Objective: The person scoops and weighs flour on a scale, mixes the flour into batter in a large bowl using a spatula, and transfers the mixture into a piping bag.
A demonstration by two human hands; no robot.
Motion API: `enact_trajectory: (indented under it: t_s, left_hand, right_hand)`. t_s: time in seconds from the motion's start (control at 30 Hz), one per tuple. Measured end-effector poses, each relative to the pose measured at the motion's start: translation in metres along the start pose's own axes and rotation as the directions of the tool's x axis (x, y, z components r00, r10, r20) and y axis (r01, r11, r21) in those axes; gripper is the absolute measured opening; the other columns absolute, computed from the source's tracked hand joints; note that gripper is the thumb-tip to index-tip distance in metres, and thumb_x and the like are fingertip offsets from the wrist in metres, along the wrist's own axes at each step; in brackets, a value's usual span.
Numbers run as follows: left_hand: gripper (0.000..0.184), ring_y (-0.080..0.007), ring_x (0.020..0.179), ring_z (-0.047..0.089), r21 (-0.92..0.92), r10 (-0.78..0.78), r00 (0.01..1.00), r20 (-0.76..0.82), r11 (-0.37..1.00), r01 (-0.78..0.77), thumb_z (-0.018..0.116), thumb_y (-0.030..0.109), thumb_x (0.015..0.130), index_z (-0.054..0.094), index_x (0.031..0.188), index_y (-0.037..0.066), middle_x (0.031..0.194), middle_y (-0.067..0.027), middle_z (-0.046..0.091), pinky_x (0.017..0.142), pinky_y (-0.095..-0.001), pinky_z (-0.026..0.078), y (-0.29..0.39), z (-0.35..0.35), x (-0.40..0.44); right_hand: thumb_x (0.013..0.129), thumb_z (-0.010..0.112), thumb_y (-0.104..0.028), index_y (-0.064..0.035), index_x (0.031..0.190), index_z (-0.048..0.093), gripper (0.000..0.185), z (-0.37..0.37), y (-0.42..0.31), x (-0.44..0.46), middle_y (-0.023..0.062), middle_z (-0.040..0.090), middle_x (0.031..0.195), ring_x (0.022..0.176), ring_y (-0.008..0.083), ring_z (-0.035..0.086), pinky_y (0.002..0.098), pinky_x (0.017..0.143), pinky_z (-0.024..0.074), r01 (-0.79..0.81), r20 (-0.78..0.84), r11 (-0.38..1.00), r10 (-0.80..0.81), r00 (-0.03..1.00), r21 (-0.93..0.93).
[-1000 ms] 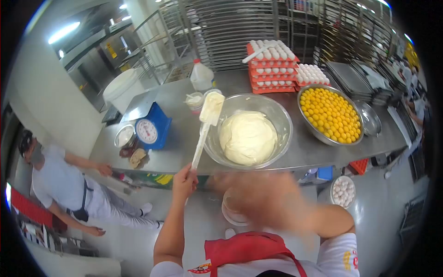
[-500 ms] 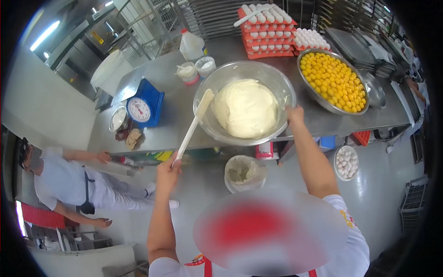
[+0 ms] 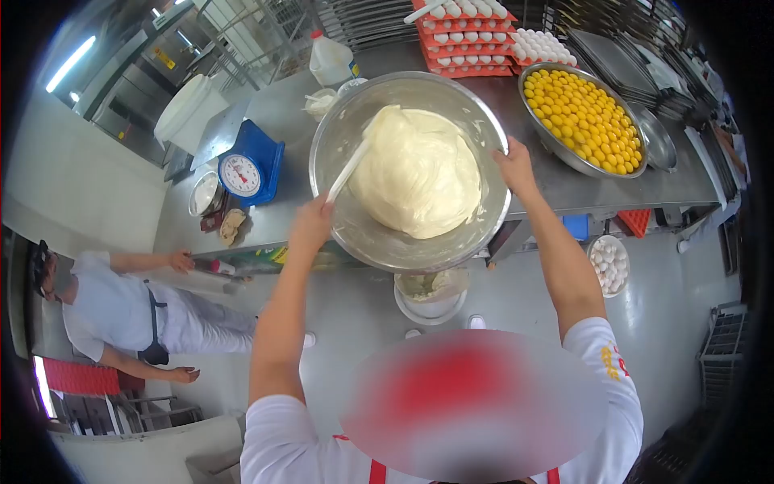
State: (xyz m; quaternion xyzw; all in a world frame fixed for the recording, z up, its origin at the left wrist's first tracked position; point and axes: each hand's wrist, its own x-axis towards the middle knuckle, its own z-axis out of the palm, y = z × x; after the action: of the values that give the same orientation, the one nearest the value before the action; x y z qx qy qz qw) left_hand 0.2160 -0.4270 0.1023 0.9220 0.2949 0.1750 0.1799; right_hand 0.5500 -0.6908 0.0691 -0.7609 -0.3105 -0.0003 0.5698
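A large steel mixing bowl [image 3: 329, 149] holds a pale, creamy batter [image 3: 419, 177] and overhangs the front edge of the worktable. My left hand [image 3: 312, 226] is closed around the handle of a white spatula [image 3: 349, 172]; its blade is sunk in the batter and hidden. At the bowl's right rim, my right hand [image 3: 514, 164] grips the metal edge with the thumb over it. Below the bowl a bucket [image 3: 431, 300] with pale residue stands on the floor, partly covered by the bowl.
A steel bowl of egg yolks [image 3: 582, 121] sits to the right. Behind are stacked egg trays [image 3: 466, 50] and a plastic jug [image 3: 330, 60]. A blue scale [image 3: 256, 165] stands left. Another person [image 3: 117, 302] is at the left, and a container of eggs [image 3: 609, 264] is on the floor.
The spatula's blade has gone from the bowl's left rim into the batter. The bowl has come nearer to me and tilted, and the batter's top is now folded and streaked.
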Motion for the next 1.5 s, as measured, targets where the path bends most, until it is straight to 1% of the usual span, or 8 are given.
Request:
enact_trajectory:
  t_s: [0.13, 0.23, 0.4, 0.53, 0.67, 0.73, 1.03, 1.5]
  left_hand:
    - [0.034, -0.0394, 0.09, 0.058, 0.134, 0.013, 0.958, 0.288, 0.99, -0.054, 0.048, 0.024, 0.089, 0.055, 0.121, 0.012, 0.096, -0.022, 0.062, 0.078, -0.0485, 0.045, 0.066, -0.009, 0.019]
    - [0.033, -0.0409, 0.072, 0.058, 0.228, 0.204, 0.962, 0.179, 0.943, -0.243, 0.055, 0.018, 0.086, 0.058, 0.118, 0.009, 0.078, -0.0251, 0.059, 0.063, -0.0454, 0.045, 0.067, -0.045, -0.013]
    - [0.036, -0.037, 0.084, 0.061, 0.323, -0.113, 0.991, 0.07, 0.943, 0.084, 0.056, 0.022, 0.085, 0.056, 0.12, 0.013, 0.09, -0.0205, 0.063, 0.075, -0.0473, 0.047, 0.033, -0.089, -0.001]
    - [0.033, -0.0369, 0.082, 0.061, 0.158, 0.014, 0.992, 0.129, 0.987, -0.034, 0.057, 0.021, 0.085, 0.059, 0.117, 0.012, 0.087, -0.0211, 0.063, 0.073, -0.0463, 0.047, 0.052, -0.034, 0.013]
    - [0.033, -0.0387, 0.076, 0.061, 0.316, 0.071, 0.961, 0.266, 0.936, -0.157, 0.058, 0.018, 0.083, 0.06, 0.115, 0.012, 0.084, -0.0216, 0.063, 0.066, -0.0448, 0.048, 0.061, -0.064, -0.014]
    - [0.035, -0.0383, 0.078, 0.06, 0.354, -0.006, 0.971, 0.237, 0.932, -0.081, 0.058, 0.016, 0.083, 0.058, 0.117, 0.012, 0.085, -0.0215, 0.063, 0.068, -0.0453, 0.048, 0.072, -0.095, -0.01]
    - [0.037, -0.0342, 0.082, 0.062, 0.446, 0.002, 0.933, 0.361, 0.878, -0.174, 0.057, 0.015, 0.082, 0.059, 0.119, 0.02, 0.088, -0.0203, 0.063, 0.072, -0.0453, 0.048, 0.099, -0.092, -0.016]
    - [0.034, -0.0377, 0.078, 0.06, 0.399, -0.068, 0.962, 0.263, 0.916, -0.045, 0.057, 0.015, 0.084, 0.058, 0.118, 0.017, 0.084, -0.0217, 0.062, 0.069, -0.0463, 0.045, 0.051, -0.125, -0.037]
  right_hand:
    - [0.077, 0.059, -0.004, 0.0031, 0.098, 0.059, 0.023, 0.005, 0.0, 0.008, 0.0099, 0.065, 0.084, 0.075, 0.0133, 0.056, 0.0278, 0.071, 0.0451, 0.078, 0.007, 0.997, -0.078, 0.997, -0.021]
    - [0.075, 0.06, -0.012, 0.0026, 0.098, 0.059, 0.027, -0.004, -0.009, 0.003, 0.0221, 0.063, 0.09, 0.083, 0.0346, 0.061, 0.0373, 0.074, 0.0458, 0.049, 0.014, 0.999, -0.048, 0.999, -0.022]
    - [0.075, 0.059, -0.01, 0.0021, 0.1, 0.059, 0.028, 0.002, -0.002, 0.007, 0.0221, 0.063, 0.09, 0.083, 0.0341, 0.061, 0.0367, 0.075, 0.0459, 0.087, 0.019, 0.994, -0.088, 0.996, 0.066]
    - [0.077, 0.058, -0.005, 0.0019, 0.1, 0.059, 0.024, 0.01, -0.022, 0.014, 0.0097, 0.065, 0.088, 0.079, 0.0126, 0.058, 0.0285, 0.074, 0.0453, 0.089, 0.06, 0.992, -0.095, 0.994, 0.091]
    - [0.076, 0.058, -0.006, 0.0024, 0.1, 0.059, 0.025, 0.011, -0.017, 0.017, 0.0103, 0.065, 0.087, 0.079, 0.0127, 0.058, 0.0284, 0.073, 0.0454, 0.133, 0.022, 0.983, -0.137, 0.99, 0.129]
    - [0.075, 0.057, -0.008, 0.001, 0.1, 0.059, 0.027, 0.007, -0.023, 0.013, 0.021, 0.063, 0.09, 0.081, 0.0324, 0.062, 0.0354, 0.074, 0.0456, 0.14, 0.029, 0.99, -0.14, 0.99, 0.005]
    - [0.077, 0.059, -0.008, 0.0002, 0.099, 0.061, 0.023, 0.01, -0.031, 0.005, 0.0131, 0.065, 0.079, 0.069, 0.0132, 0.058, 0.0283, 0.065, 0.0454, 0.064, 0.003, 0.979, -0.066, 0.998, 0.195]
    - [0.076, 0.059, -0.007, 0.0005, 0.098, 0.06, 0.023, 0.015, -0.029, 0.002, 0.0101, 0.066, 0.081, 0.071, 0.0143, 0.058, 0.028, 0.066, 0.0452, 0.108, 0.037, 0.979, -0.116, 0.993, 0.173]
